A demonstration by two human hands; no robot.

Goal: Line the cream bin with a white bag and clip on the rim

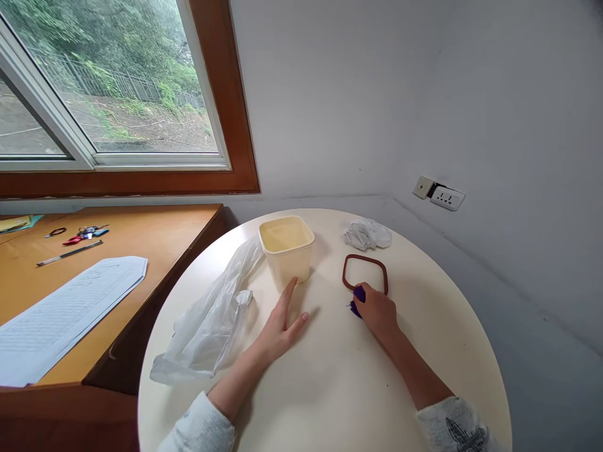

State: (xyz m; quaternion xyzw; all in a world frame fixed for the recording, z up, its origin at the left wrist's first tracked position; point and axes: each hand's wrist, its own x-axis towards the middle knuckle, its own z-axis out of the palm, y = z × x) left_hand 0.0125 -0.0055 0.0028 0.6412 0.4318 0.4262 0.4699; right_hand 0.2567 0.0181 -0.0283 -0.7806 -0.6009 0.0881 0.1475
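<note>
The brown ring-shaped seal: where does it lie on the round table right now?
In the head view, the brown seal lies flat on the right part of the round table, just beyond the right hand, with the cream tub to its left and crumpled tissue behind.

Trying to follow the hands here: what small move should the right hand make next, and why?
Probably lift the purple piece clear of the table: the right hand is closed on it beside the brown ring, while the left hand rests by the cream container.

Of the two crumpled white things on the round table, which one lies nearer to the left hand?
The clear plastic bag, just beside the left hand; the crumpled white tissue lies beyond the container.
</note>
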